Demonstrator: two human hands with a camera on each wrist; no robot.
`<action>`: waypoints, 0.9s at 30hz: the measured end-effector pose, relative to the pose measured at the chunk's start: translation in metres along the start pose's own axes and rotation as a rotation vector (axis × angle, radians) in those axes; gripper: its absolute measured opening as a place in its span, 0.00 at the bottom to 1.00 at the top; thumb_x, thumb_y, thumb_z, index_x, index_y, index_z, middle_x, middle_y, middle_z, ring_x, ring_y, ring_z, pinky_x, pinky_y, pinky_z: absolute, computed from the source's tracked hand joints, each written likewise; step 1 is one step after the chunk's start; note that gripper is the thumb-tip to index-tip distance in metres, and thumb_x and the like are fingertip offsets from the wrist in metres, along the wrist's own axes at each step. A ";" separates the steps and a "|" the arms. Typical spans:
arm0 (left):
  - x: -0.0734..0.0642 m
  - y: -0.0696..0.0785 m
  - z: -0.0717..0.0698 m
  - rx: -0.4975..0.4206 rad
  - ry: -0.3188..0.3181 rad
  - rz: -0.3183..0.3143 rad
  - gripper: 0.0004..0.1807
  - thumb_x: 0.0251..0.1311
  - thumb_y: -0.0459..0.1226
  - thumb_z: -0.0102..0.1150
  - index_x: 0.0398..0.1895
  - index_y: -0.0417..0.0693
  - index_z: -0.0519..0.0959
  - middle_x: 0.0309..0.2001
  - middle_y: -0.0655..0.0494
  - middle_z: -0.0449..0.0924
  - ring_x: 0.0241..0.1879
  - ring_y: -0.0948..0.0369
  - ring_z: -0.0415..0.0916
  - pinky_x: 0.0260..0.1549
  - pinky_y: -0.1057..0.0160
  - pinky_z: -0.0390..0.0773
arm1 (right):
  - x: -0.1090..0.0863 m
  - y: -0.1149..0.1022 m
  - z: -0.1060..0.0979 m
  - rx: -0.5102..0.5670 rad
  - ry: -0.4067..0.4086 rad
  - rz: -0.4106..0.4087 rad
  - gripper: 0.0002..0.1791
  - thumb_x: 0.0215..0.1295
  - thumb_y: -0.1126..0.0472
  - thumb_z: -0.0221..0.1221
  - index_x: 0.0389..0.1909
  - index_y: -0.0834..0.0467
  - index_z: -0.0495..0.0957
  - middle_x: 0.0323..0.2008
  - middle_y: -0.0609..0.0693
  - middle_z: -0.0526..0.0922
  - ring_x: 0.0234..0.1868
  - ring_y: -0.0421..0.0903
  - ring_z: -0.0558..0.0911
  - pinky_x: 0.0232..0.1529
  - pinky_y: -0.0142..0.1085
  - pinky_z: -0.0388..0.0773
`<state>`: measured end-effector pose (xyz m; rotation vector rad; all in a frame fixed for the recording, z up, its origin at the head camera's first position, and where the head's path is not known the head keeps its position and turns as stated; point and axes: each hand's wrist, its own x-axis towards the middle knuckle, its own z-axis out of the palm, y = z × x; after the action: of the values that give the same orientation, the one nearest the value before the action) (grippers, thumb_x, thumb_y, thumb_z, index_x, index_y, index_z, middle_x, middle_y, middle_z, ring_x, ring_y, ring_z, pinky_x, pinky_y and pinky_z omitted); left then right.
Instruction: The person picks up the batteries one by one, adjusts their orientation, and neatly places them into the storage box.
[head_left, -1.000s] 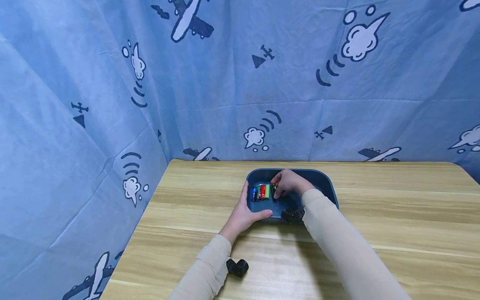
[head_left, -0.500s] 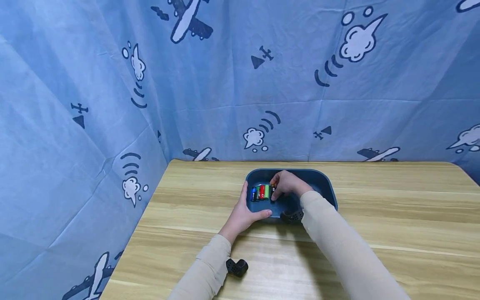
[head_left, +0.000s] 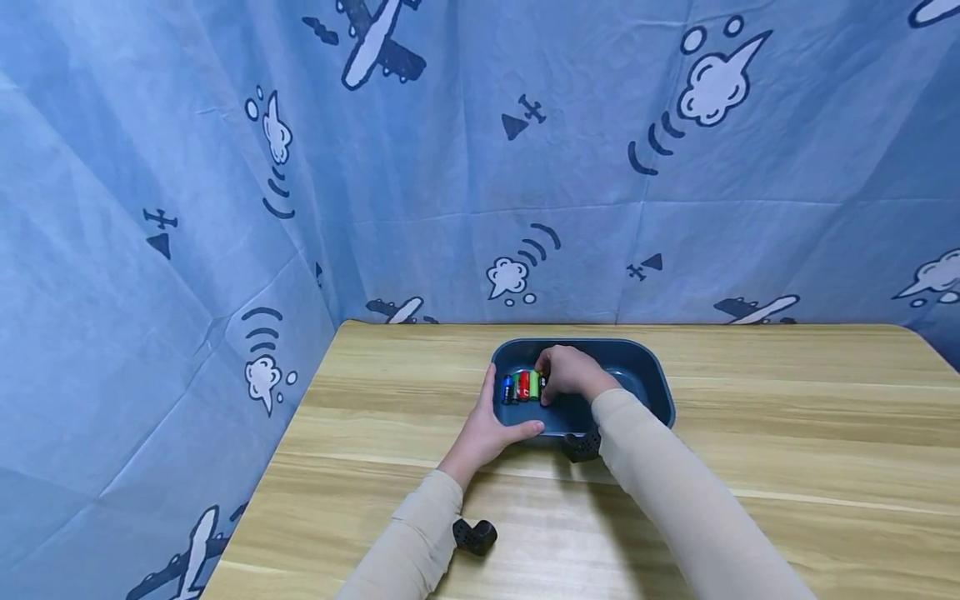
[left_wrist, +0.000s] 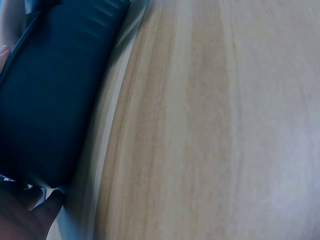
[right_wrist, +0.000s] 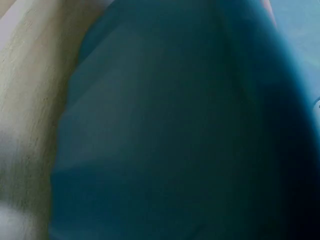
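A dark blue plastic bin (head_left: 525, 422) stands at the back of the table in the head view. In its left part several batteries lie side by side in a row, among them a blue battery (head_left: 507, 390), a red battery (head_left: 524, 387) and a light green battery (head_left: 534, 386). My right hand (head_left: 572, 372) reaches inside and pinches a black battery (head_left: 543, 383) at the row's right end, fingers partly covering it. My left hand (head_left: 486, 429) grips the bin's front left corner, thumb along the front rim. The right wrist view is filled by the bin's wall (right_wrist: 165, 125).
The wooden table (head_left: 787, 417) extends on both sides of the bin. A blue curtain (head_left: 585, 150) with plane prints hangs behind it and along the left. Black wrist cameras sit on both forearms; the right one (head_left: 582, 446) is close to the bin's front wall.
My right hand has moved slightly left and toward me, bringing the black battery up against the light green one. The left hand and the bin have stayed in place.
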<state>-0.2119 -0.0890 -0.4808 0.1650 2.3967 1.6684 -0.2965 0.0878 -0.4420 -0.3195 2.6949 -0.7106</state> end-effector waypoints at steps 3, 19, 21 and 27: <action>-0.001 0.001 0.000 0.002 0.000 -0.003 0.58 0.48 0.50 0.68 0.73 0.64 0.36 0.72 0.51 0.44 0.69 0.48 0.47 0.62 0.43 0.53 | 0.000 -0.001 0.000 -0.020 0.004 0.007 0.25 0.40 0.63 0.74 0.43 0.61 0.78 0.35 0.51 0.79 0.34 0.47 0.75 0.44 0.44 0.75; 0.000 0.001 -0.001 -0.010 -0.007 -0.002 0.58 0.48 0.51 0.68 0.73 0.64 0.36 0.72 0.50 0.44 0.68 0.48 0.47 0.62 0.42 0.53 | -0.001 -0.003 0.004 -0.065 0.010 -0.002 0.28 0.41 0.61 0.74 0.48 0.61 0.78 0.39 0.53 0.80 0.36 0.48 0.75 0.48 0.46 0.74; 0.000 0.001 0.000 -0.015 -0.011 0.002 0.58 0.48 0.50 0.68 0.73 0.63 0.36 0.72 0.50 0.44 0.69 0.48 0.46 0.62 0.42 0.52 | -0.002 -0.002 0.004 -0.065 0.018 -0.006 0.29 0.41 0.60 0.74 0.48 0.61 0.78 0.40 0.53 0.81 0.37 0.48 0.76 0.48 0.47 0.74; 0.001 0.001 0.000 -0.018 -0.009 0.008 0.58 0.48 0.50 0.69 0.73 0.64 0.36 0.72 0.50 0.43 0.69 0.48 0.46 0.62 0.42 0.52 | -0.004 0.001 0.002 -0.049 0.031 -0.029 0.33 0.42 0.59 0.74 0.52 0.62 0.76 0.44 0.55 0.81 0.40 0.48 0.77 0.50 0.48 0.73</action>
<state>-0.2125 -0.0887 -0.4795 0.1797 2.3765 1.6887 -0.2922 0.0890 -0.4433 -0.3636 2.7463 -0.6634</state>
